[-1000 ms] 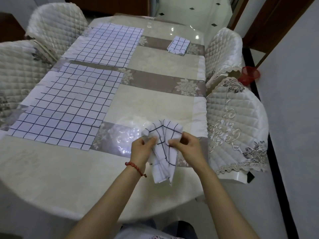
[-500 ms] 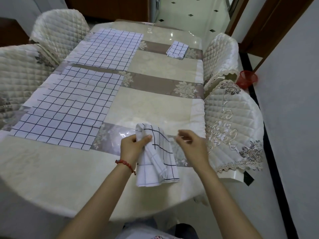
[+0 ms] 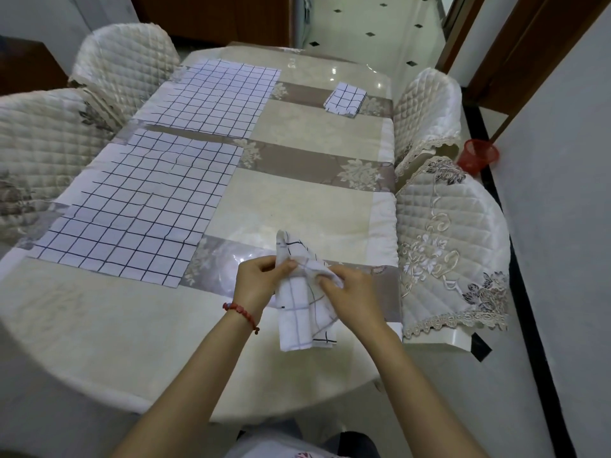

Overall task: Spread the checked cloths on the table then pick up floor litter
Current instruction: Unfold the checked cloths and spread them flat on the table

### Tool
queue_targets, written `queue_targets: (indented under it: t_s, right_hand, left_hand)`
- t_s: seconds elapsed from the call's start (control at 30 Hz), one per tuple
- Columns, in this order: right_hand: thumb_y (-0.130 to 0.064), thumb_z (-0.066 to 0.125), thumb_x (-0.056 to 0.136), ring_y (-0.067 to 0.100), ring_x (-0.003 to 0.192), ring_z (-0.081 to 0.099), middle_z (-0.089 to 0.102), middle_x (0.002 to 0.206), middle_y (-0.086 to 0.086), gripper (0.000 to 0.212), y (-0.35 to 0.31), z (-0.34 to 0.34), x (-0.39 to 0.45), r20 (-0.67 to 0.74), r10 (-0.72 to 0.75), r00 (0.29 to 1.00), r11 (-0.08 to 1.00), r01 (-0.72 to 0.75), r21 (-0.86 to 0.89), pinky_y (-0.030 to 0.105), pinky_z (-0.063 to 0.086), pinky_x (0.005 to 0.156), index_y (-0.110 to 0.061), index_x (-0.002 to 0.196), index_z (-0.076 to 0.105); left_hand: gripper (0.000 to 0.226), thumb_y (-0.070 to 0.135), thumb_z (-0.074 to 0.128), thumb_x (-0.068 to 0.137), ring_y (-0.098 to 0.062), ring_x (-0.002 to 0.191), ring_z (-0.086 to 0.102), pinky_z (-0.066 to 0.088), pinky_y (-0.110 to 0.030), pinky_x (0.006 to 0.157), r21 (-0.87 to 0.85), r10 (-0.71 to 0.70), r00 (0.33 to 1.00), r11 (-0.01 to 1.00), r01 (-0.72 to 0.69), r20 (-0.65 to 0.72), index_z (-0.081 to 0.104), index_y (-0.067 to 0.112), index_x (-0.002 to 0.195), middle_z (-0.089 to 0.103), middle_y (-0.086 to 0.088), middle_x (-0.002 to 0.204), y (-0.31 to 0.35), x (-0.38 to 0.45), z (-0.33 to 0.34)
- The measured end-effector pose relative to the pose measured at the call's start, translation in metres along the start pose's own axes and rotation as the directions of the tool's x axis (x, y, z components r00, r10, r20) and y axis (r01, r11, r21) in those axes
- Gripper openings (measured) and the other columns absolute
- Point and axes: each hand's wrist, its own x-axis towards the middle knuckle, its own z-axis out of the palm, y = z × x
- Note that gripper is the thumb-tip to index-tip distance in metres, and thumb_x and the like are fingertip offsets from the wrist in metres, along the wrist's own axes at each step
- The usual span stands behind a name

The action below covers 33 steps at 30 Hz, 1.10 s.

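Observation:
A folded white checked cloth (image 3: 299, 312) hangs over the near right part of the table (image 3: 297, 200). My left hand (image 3: 256, 282) pinches its upper left edge and my right hand (image 3: 350, 292) grips its upper right fold. Two checked cloths lie spread flat on the left half of the table, one nearer (image 3: 132, 209) and one farther (image 3: 218, 97). A third checked cloth (image 3: 345, 100) lies folded at the far right of the table.
Quilted chairs stand on the left (image 3: 36, 137) (image 3: 122, 61) and right (image 3: 426, 114) (image 3: 449, 246) of the table. A red mesh basket (image 3: 477, 157) sits on the floor by the right wall. Tiled floor runs beyond the table's far end.
My right hand had let go of the cloth half a second ago and has now gripped it again. The cloth is bunched between both hands.

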Motion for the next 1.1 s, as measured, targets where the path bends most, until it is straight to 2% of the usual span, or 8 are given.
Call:
queue_targets:
  t_s: [0.1, 0.2, 0.33, 0.47, 0.6, 0.73, 0.87, 1.1]
  right_hand:
    - [-0.016, 0.058, 0.085, 0.02, 0.062, 0.051, 0.058, 0.06, 0.006, 0.021, 0.002, -0.01, 0.005, -0.041, 0.015, 0.999, 0.999, -0.013, 0.046, 0.034, 0.035, 0.06, -0.009, 0.066, 0.063]
    - [-0.016, 0.06, 0.083, 0.021, 0.065, 0.054, 0.063, 0.063, 0.005, 0.018, 0.005, -0.022, 0.013, -0.127, 0.017, 0.992, 0.998, -0.01, 0.057, 0.027, 0.034, 0.059, -0.01, 0.067, 0.065]
    - [-0.017, 0.062, 0.082, 0.014, 0.071, 0.058, 0.068, 0.071, -0.001, 0.012, 0.002, -0.035, 0.019, -0.164, -0.008, 0.986, 0.996, 0.022, 0.083, 0.009, 0.037, 0.058, -0.017, 0.074, 0.071]
    - [-0.019, 0.063, 0.083, 0.013, 0.073, 0.059, 0.068, 0.073, -0.003, 0.01, -0.009, -0.039, 0.021, -0.076, -0.101, 0.992, 0.995, 0.1, -0.016, 0.017, 0.04, 0.06, -0.02, 0.082, 0.072]
    - [-0.025, 0.061, 0.086, 0.025, 0.075, 0.061, 0.069, 0.076, 0.008, 0.016, -0.019, -0.042, 0.021, 0.006, -0.209, 0.978, 0.968, 0.208, -0.142, 0.037, 0.047, 0.067, -0.011, 0.086, 0.069]
    - [-0.024, 0.058, 0.088, 0.031, 0.08, 0.061, 0.069, 0.082, 0.014, 0.022, -0.029, -0.053, 0.025, 0.053, -0.31, 0.949, 0.908, 0.312, -0.279, 0.044, 0.048, 0.069, -0.005, 0.084, 0.067]
    - [-0.022, 0.057, 0.088, 0.033, 0.083, 0.06, 0.068, 0.084, 0.014, 0.021, -0.04, -0.067, 0.035, 0.085, -0.375, 0.923, 0.84, 0.378, -0.39, 0.046, 0.048, 0.069, -0.005, 0.085, 0.067]
    - [-0.016, 0.058, 0.088, 0.03, 0.091, 0.063, 0.073, 0.095, 0.011, 0.017, -0.059, -0.088, 0.057, 0.019, -0.391, 0.92, 0.853, 0.37, -0.369, 0.041, 0.05, 0.077, -0.009, 0.094, 0.071]
  left_hand:
    - [0.025, 0.011, 0.071, 0.076, 0.001, 0.05, 0.059, 0.047, -0.012, 0.049, 0.049, 0.011, 1.0, 0.999, -0.01, -0.007, 0.069, 0.02, 0.053, 0.065, 0.01, 0.051, -0.001, 0.003, -0.01]
    - [0.046, 0.01, 0.07, 0.078, 0.001, 0.037, 0.039, 0.031, -0.01, 0.042, 0.174, 0.073, 0.996, 0.983, -0.062, -0.057, 0.049, 0.021, 0.039, 0.044, 0.012, 0.035, -0.001, 0.008, -0.022]
    - [0.011, 0.01, 0.07, 0.077, -0.005, 0.066, 0.055, 0.04, -0.015, 0.062, 0.325, 0.209, 0.974, 0.93, -0.17, -0.087, 0.065, 0.018, 0.073, 0.064, 0.002, 0.072, 0.006, 0.011, -0.029]
    - [0.04, 0.02, 0.077, 0.071, -0.005, 0.097, 0.053, 0.036, 0.0, 0.075, 0.479, 0.375, 0.927, 0.812, -0.334, 0.011, 0.064, 0.015, 0.108, 0.061, 0.008, 0.104, 0.017, 0.007, -0.012]
    - [0.039, 0.02, 0.074, 0.074, -0.018, 0.102, 0.059, 0.047, -0.029, 0.091, 0.583, 0.577, 0.798, 0.593, -0.556, 0.174, 0.064, 0.009, 0.11, 0.067, -0.008, 0.111, 0.034, 0.007, 0.012]
    - [0.046, 0.015, 0.069, 0.078, -0.027, 0.114, 0.057, 0.044, -0.044, 0.099, 0.632, 0.583, 0.781, 0.522, -0.572, 0.224, 0.056, 0.008, 0.122, 0.061, -0.012, 0.124, 0.049, 0.02, 0.02]
    - [0.026, 0.013, 0.068, 0.079, -0.025, 0.102, 0.064, 0.046, -0.026, 0.092, 0.584, 0.57, 0.765, 0.524, -0.62, 0.301, 0.068, 0.006, 0.104, 0.071, -0.012, 0.107, 0.065, 0.035, 0.022]
    - [0.011, 0.014, 0.068, 0.08, -0.021, 0.079, 0.066, 0.05, -0.026, 0.077, 0.586, 0.509, 0.827, 0.604, -0.54, 0.238, 0.073, 0.005, 0.082, 0.074, -0.012, 0.084, 0.074, 0.064, 0.01]
